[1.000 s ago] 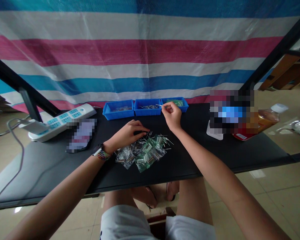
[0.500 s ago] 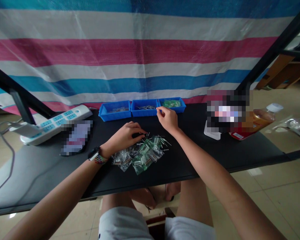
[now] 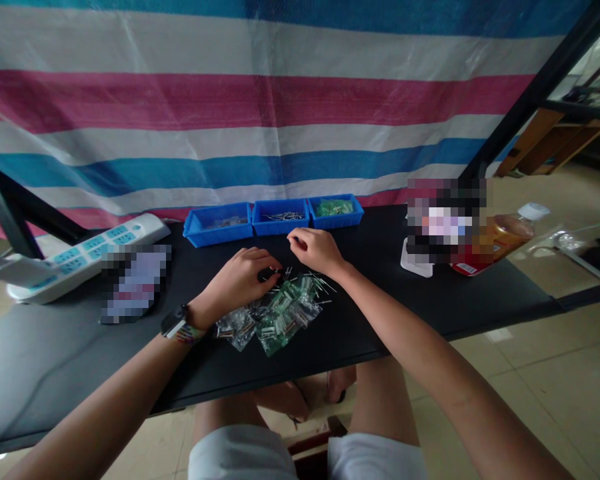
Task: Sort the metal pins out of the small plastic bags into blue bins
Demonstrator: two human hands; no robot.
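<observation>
On the near part of the black tabletop (image 3: 480, 300), a heap of small plastic bags is lying under the person's wrists: clear bags (image 3: 237, 327) to the left, green-tinted bags (image 3: 280, 323) to the right, all showing slim pieces inside. Loose metal pins (image 3: 325, 287) are spilling out at its far right edge. The left hand (image 3: 245, 275) is hovering at the heap's far left edge, half open, thumb and fingers curving around a gap; I'm not managing to see whether it is gripping anything. Slightly farther off, the right hand (image 3: 320, 250) is curling narrowly in front of the bins (its fingertips are hiding whatever they may be pinching). Beyond, three blue bins are standing in a row: the left bin (image 3: 219, 236) is holding clear plastic, the middle bin (image 3: 275, 229) metal pins, the right bin (image 3: 347, 220) green bags.
</observation>
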